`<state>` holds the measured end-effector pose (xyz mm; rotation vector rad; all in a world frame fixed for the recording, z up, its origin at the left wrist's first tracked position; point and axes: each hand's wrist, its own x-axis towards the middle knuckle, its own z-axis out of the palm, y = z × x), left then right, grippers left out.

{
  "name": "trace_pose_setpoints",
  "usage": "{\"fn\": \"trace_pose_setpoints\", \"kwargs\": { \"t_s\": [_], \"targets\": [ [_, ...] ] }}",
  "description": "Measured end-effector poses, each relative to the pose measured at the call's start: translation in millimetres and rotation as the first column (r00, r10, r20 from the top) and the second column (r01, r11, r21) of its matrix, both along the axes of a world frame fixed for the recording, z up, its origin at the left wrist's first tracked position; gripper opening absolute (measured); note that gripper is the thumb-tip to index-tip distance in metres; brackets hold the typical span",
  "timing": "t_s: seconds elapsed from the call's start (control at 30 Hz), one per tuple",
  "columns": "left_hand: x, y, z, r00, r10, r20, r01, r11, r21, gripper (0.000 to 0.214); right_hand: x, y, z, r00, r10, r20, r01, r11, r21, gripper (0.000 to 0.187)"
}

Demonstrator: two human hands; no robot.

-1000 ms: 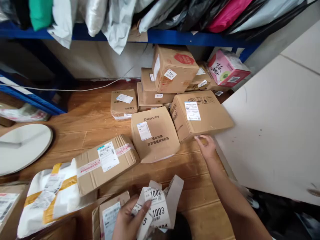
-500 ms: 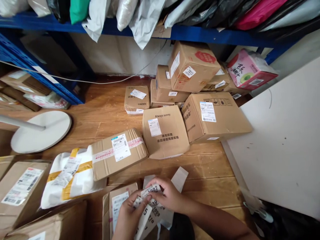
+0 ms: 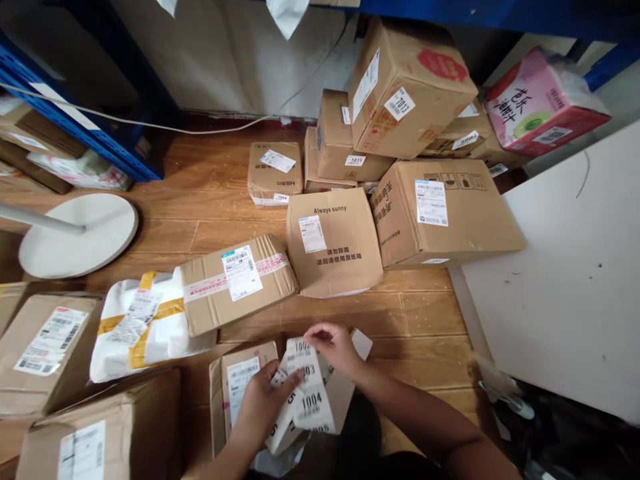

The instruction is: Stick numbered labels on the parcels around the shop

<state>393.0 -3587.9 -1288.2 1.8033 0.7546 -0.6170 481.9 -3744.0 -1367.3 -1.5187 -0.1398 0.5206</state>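
My left hand [image 3: 270,393] is closed on a sheaf of white number labels [image 3: 311,390], its thumb pressed over the strip. Large printed numbers such as 1004 show on the uppermost strip, which hangs down toward me. At the strip's top edge, by the label reading 1002, my right hand [image 3: 335,347] pinches the corner between thumb and fingers. Part of another pale strip [image 3: 361,343] sticks out behind my right wrist. Just left of the labels lies a cardboard box [image 3: 220,393] with a shipping label, partly covered by my left hand.
Ahead on the wooden floor lie a taped box [image 3: 205,293], an "Always sunny" box [image 3: 345,273] and a large box [image 3: 470,213]. Several boxes are stacked behind, topped by one marked 7013 [image 3: 415,127]. A white wrapped parcel [image 3: 113,310] and round white base [image 3: 110,227] are left; a white board [image 3: 565,267] right.
My right hand has moved up along the strip to its top corner. The strip is now spread out, showing 1004 clearly. My view has tilted down, so the upper shelf's bags are mostly out of frame.
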Motion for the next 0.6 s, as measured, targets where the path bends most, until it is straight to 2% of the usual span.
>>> {"fn": "trace_pose_setpoints", "kwargs": {
  "t_s": [0.1, 0.17, 0.3, 0.47, 0.6],
  "targets": [
    [-0.1, -5.7, 0.5, 0.996, -0.048, -0.077, 0.041, 0.996, -0.082, 0.035, 29.1, -15.0, -29.1, 0.98, -0.193, 0.048, 0.197, 0.974, -0.109, 0.023],
    [-1.3, -8.6, -1.5, 0.994, -0.05, -0.102, 0.037, 0.991, -0.126, 0.036, 46.7, -26.1, -47.1, 0.968, -0.242, 0.067, 0.249, 0.959, -0.135, 0.024],
    [-2.1, -10.5, -6.4, 0.992, -0.043, -0.116, 0.024, 0.987, -0.159, 0.039, 64.3, -37.2, -70.4, 0.97, -0.234, 0.067, 0.241, 0.96, -0.143, 0.023],
    [2.2, -10.4, -7.6, 0.993, -0.051, -0.107, 0.039, 0.994, -0.106, 0.04, 71.5, -39.0, -85.9, 0.973, -0.22, 0.068, 0.229, 0.959, -0.166, 0.027],
    [5.1, -10.3, -6.3, 0.989, -0.026, -0.143, 0.008, 0.992, -0.128, 0.042, 76.8, -43.3, -100.1, 0.978, -0.197, 0.067, 0.207, 0.957, -0.205, 0.036]
  ]
}}
